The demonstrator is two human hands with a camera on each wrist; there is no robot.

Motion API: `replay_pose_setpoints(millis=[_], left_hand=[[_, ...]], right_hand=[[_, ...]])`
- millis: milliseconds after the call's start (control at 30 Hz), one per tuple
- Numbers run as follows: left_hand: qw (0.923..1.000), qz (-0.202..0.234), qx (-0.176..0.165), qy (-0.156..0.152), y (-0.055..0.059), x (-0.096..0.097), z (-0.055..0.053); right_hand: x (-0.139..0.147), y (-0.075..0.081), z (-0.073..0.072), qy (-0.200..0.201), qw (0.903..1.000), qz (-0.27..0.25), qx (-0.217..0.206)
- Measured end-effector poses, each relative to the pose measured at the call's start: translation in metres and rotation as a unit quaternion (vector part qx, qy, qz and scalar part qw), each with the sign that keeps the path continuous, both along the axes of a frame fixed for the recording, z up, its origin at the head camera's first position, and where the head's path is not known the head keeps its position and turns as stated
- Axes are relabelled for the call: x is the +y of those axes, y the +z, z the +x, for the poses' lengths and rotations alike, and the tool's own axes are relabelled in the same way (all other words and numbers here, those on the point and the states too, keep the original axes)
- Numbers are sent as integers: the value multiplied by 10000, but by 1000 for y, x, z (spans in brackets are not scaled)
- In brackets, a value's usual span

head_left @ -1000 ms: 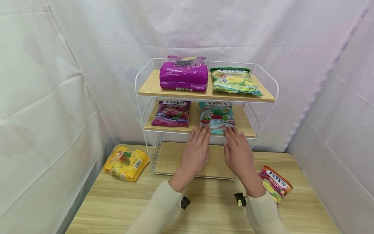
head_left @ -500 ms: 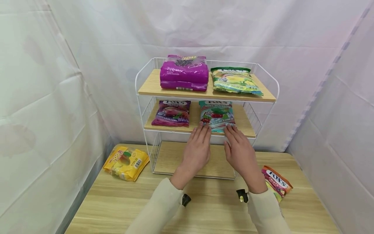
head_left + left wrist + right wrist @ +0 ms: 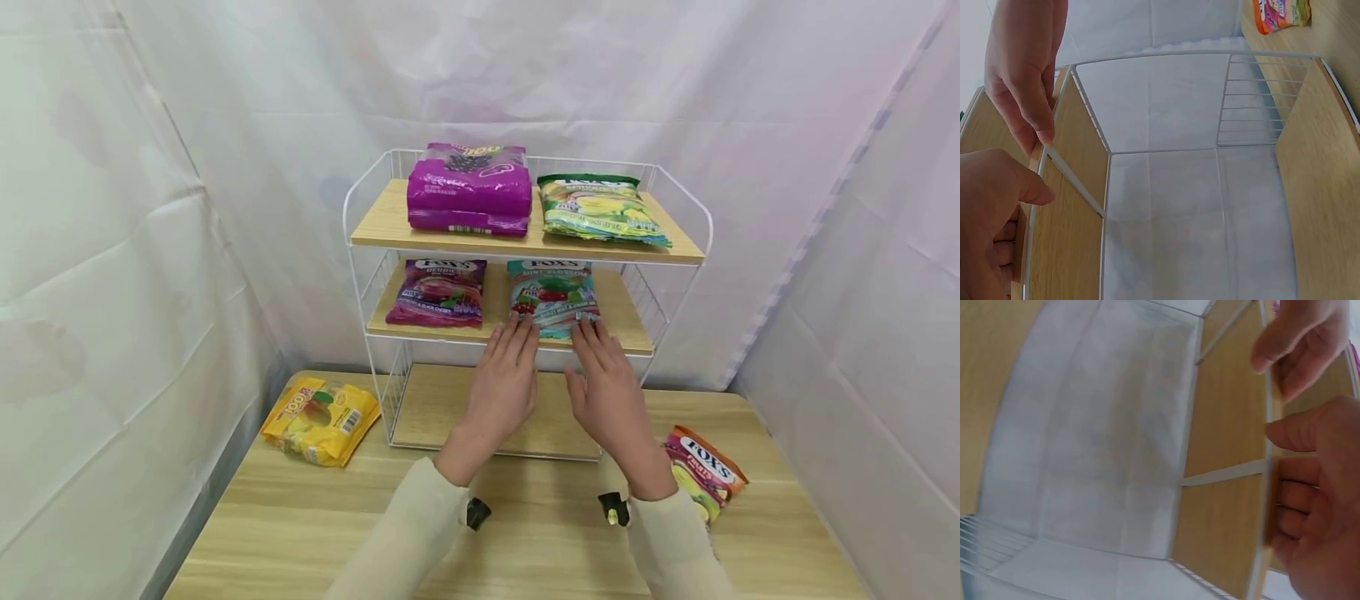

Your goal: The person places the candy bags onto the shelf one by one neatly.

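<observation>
A teal mint blossom candy bag (image 3: pixel 553 287) lies on the right half of the rack's middle shelf (image 3: pixel 498 304). Straight fingers of my left hand (image 3: pixel 501 383) touch its front left corner, while those of my right hand (image 3: pixel 609 387) rest at its front right corner. Both thumbs stay below the shelf's front edge, as the left hand (image 3: pixel 988 219) in the left wrist view and the right hand (image 3: pixel 1329 506) in the right wrist view show. To the left on the same shelf is a purple berries candy bag (image 3: pixel 438 292).
On the top shelf (image 3: pixel 450 242) sit a big purple candy bag (image 3: pixel 470 187) and a green-yellow candy bag (image 3: pixel 602 208). A yellow mango candy bag (image 3: pixel 321 419) lies left of the white wire rack (image 3: pixel 378 375). Partly behind the right forearm is a fruits candy bag (image 3: pixel 705 468).
The teal candy bag has slid slightly back from the shelf's front edge under the fingertips of both hands. The hands have otherwise hardly moved.
</observation>
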State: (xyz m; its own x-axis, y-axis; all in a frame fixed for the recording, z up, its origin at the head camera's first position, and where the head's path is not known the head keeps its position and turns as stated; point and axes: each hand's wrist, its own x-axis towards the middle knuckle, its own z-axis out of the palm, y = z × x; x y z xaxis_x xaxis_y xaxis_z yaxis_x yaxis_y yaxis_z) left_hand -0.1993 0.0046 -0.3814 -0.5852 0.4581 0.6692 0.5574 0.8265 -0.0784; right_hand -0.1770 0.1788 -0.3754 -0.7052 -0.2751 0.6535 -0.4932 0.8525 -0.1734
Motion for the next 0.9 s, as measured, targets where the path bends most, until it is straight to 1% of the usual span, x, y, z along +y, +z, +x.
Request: replay_pose_setpoints(millis=[100, 267, 367, 500, 633, 767, 833, 900], left_hand=[[9999, -94, -29, 26, -1, -1, 2], [9996, -259, -86, 96, -4, -1, 4], [9986, -458, -130, 209, -6, -2, 6], [9983, -507, -168, 250, -10, -4, 9], [9985, -495, -148, 181, -14, -6, 14], [9985, -547, 7, 101, -19, -12, 22], [9990, -441, -6, -23, -21, -16, 26], [9995, -196, -80, -229, -25, -20, 32]], right_hand=[[0, -8, -1, 13, 9998, 0, 208], [0, -20, -3, -57, 9986, 181, 501], [0, -23, -4, -84, 9983, 201, 546], [-2, -24, -1, -40, 9983, 220, 543], [-6, -24, 6, 14, 9978, 254, 616], [-11, -28, 14, 68, 9975, 217, 672], [-14, -30, 18, 86, 9974, 168, 698], [-18, -31, 22, 139, 9974, 95, 701]])
